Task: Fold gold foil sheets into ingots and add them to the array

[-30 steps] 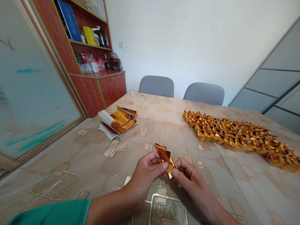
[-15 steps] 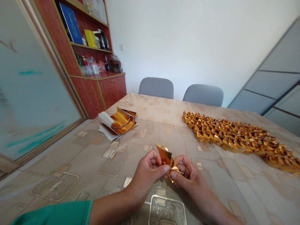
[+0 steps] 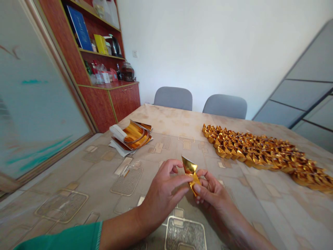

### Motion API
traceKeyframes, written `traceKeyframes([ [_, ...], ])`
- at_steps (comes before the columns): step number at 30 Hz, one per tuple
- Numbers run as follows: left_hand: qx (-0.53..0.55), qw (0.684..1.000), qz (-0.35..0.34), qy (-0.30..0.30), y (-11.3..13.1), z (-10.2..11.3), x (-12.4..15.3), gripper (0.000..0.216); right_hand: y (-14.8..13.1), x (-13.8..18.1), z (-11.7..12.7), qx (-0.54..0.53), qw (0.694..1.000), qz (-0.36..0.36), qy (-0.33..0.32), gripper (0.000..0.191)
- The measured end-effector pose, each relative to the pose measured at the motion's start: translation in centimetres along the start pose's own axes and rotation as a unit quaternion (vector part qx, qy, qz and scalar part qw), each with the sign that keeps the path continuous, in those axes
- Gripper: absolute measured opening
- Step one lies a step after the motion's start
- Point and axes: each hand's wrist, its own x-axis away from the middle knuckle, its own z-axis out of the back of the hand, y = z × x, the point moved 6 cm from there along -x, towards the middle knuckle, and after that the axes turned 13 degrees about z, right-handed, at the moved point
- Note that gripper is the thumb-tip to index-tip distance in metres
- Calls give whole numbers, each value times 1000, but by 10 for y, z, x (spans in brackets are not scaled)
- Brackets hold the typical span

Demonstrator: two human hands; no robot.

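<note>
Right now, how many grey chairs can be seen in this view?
2. The left chair and the right chair stand side by side beyond the far edge of the table. Others may be hidden.

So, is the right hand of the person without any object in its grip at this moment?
No, the right hand pinches the lower part of a folded gold foil piece.

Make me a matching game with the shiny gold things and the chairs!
Things:
1. small gold piece
2. curled gold sheets
3. rows of gold shapes
4. chairs

Clues:
A. on the picture's right side
B. gray
C. pinched in the right hand
D. on the picture's left side

Pairs: 1-C, 2-D, 3-A, 4-B
</note>
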Motion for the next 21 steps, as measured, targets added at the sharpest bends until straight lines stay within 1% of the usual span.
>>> traceKeyframes([
  [2,-58,997,-35,26,4,3,2,18,1,1,-1,5,1000,-7,-2,44],
  [3,-79,995,-52,26,6,3,3,16,2,1,-2,7,1000,-11,-4,45],
  [5,-98,992,-73,5,9,2,4,18,3,2,-4,17,1000,-14,-16,47],
  [6,-93,993,-72,-6,10,2,3,18,3,2,-5,27,999,-12,-22,46],
  [7,-74,996,-58,-11,9,3,1,19,1,2,-5,39,999,-5,-25,43],
  [8,-41,999,-30,-9,7,5,-1,18,-1,1,-4,54,998,8,-22,38],
  [10,62,996,68,19,-3,11,-8,12,-10,0,1,96,994,53,9,34],
  [11,129,982,131,32,-10,12,-10,9,-15,0,4,123,989,77,29,33],
  [12,197,960,195,39,-18,11,-11,7,-20,0,6,150,983,96,44,33],
  [13,262,931,253,37,-25,7,-10,8,-22,0,7,168,979,105,46,33],
  [15,367,867,336,15,-34,-3,-7,15,-19,-1,3,165,982,93,14,35],
  [16,404,841,361,-1,-37,-8,-4,18,-15,-1,-1,145,986,80,-14,36],
  [18,446,805,389,-23,-38,-16,1,23,-8,-1,-8,105,991,57,-58,34],
  [19,458,795,396,-29,-39,-18,4,24,-5,-1,-10,99,991,51,-67,32],
  [21,466,788,401,-30,-39,-21,8,24,0,-1,-9,115,990,47,-63,28],
])
